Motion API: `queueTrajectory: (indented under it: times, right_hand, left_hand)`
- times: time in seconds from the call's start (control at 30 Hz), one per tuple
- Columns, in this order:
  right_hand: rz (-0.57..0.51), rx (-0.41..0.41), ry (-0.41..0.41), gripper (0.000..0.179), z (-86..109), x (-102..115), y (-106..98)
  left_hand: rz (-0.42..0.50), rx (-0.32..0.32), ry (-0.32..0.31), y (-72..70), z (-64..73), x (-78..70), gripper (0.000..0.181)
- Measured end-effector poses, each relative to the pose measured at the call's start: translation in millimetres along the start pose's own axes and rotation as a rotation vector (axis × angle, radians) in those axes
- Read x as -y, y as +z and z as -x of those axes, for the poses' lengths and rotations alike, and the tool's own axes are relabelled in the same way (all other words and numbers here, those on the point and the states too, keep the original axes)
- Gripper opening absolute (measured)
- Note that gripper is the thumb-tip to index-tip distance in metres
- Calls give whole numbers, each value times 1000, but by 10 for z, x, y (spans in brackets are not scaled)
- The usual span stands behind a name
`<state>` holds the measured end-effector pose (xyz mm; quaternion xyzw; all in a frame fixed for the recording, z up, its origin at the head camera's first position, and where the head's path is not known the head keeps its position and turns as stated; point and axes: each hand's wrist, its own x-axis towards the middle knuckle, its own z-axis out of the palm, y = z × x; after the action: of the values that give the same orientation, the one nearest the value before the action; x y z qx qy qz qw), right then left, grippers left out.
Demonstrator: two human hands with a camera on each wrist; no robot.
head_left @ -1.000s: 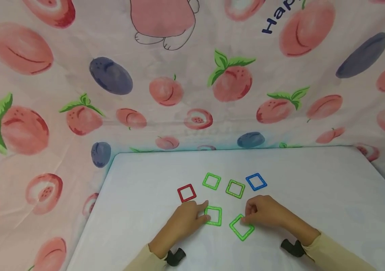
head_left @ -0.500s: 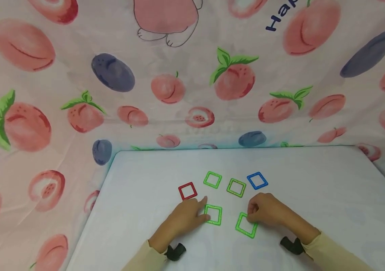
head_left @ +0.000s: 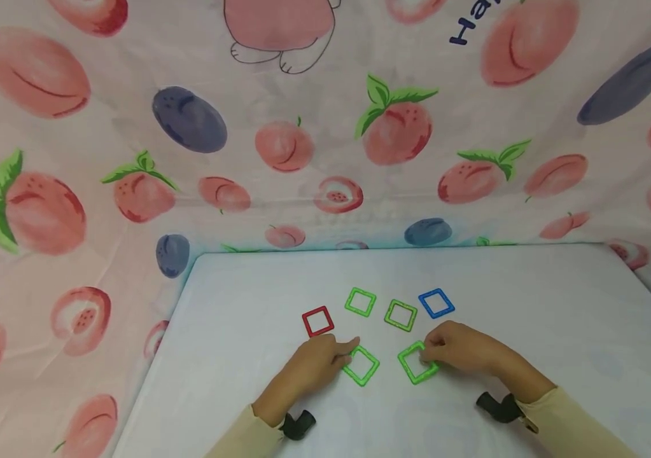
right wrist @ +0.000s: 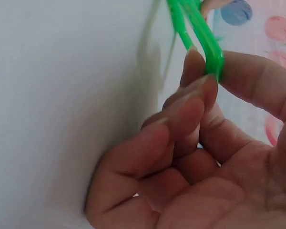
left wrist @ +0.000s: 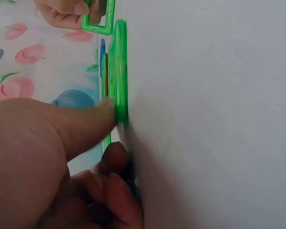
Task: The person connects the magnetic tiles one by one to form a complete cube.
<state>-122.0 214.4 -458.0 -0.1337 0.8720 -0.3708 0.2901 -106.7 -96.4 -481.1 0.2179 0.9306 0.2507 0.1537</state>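
Note:
On the white table (head_left: 537, 305) my left hand (head_left: 347, 355) pinches the left corner of a green square frame tile (head_left: 362, 366) that lies flat, turned like a diamond. The left wrist view shows my thumb (left wrist: 105, 112) against that tile's edge (left wrist: 120, 71), with a finger curled under it. My right hand (head_left: 429, 355) pinches a second green square tile (head_left: 415, 363) by its right side. In the right wrist view that tile (right wrist: 202, 33) is held between thumb and forefinger, tilted up off the table.
Beyond the hands lie a red tile (head_left: 317, 320), a green tile (head_left: 359, 301), an olive-green tile (head_left: 400, 315) and a blue tile (head_left: 436, 303). A fruit-print cloth (head_left: 302, 140) hangs behind and to both sides of the table.
The left tile has turned from square-on to a diamond under my left hand. My right hand has shifted its tile up and turned it, lifting one side.

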Motion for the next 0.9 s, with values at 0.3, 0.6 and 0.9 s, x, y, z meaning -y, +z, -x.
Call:
queueTrajectory:
  times: [0.3, 0.6, 0.9]
  right_hand:
    - [-172, 49, -26, 28, -1, 86, 12]
    - [-139, -4, -29, 31, -118, 247, 171]
    - [-155, -7, -61, 34, -243, 277, 247]
  left_hand:
    - [17, 45, -19, -63, 24, 3, 45]
    - [39, 21, -22, -46, 39, 15, 43]
    - [73, 8, -39, -3, 18, 4, 41]
